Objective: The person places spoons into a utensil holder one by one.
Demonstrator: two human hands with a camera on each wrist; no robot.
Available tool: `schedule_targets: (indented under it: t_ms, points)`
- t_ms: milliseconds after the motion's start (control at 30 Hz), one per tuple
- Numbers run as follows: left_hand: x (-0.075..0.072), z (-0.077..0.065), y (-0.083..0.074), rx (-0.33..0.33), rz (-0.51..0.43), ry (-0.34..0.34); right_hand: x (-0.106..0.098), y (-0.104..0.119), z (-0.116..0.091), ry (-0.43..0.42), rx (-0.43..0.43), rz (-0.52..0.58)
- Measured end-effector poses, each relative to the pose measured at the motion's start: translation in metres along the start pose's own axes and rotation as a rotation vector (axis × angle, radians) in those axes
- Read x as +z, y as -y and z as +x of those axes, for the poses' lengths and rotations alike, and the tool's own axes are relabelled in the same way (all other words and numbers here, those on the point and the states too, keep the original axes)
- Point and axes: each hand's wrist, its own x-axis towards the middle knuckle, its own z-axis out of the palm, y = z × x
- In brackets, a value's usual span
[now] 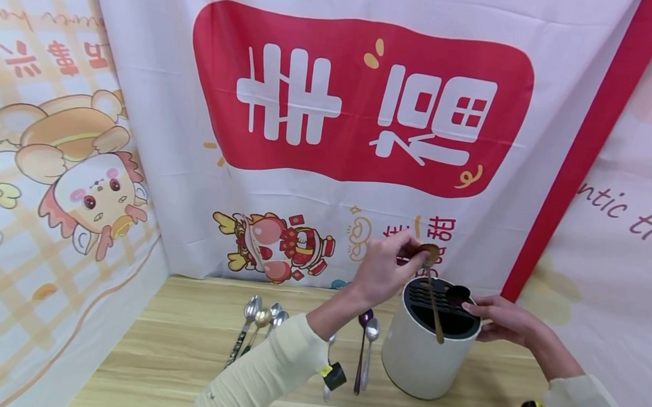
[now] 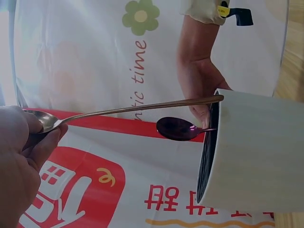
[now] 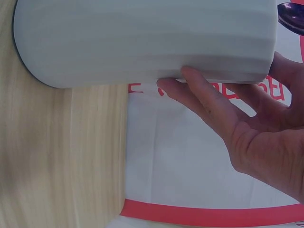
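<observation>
My left hand (image 1: 383, 268) pinches a copper-gold spoon (image 1: 435, 309) by its bowl, above the white cylindrical utensil holder (image 1: 423, 365). The spoon's handle points down, and its end overlaps the front of the holder in the head view. In the left wrist view, the handle tip reaches the holder's rim. My right hand (image 1: 502, 317) steadies the holder from the right, thumb at the black slotted top and fingers (image 3: 204, 92) against the outer wall. A dark purple spoon (image 2: 175, 129) stands in the holder, bowl up, close to that thumb.
On the wooden table (image 1: 154, 341), left of the holder, lie a purple spoon (image 1: 361, 348) and a silver spoon (image 1: 372, 331). Farther left are several more spoons, including a gold one (image 1: 263, 317), partly behind my left sleeve. A printed cloth (image 1: 358, 198) hangs behind.
</observation>
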Motion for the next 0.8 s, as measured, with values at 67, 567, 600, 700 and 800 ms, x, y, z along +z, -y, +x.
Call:
schedule_targets:
  t_ms: [67,567,600,700,800]
  points:
    - [0.001,0.002,-0.003,0.008,-0.003,-0.002,0.000,0.000,0.000,0.001,-0.001,0.001]
    - [0.026,0.014,0.001,0.069,0.019,-0.016,0.002,0.000,-0.001,-0.009,0.000,-0.011]
    - [0.028,0.014,0.002,0.071,0.030,-0.018,0.002,0.001,-0.001,-0.009,0.003,-0.012]
    - [0.037,0.013,0.007,0.076,0.070,-0.019,0.002,0.001,-0.001,-0.008,0.009,-0.012]
    - [0.046,0.012,0.009,0.081,0.092,0.002,0.001,0.002,-0.002,-0.008,0.016,-0.011]
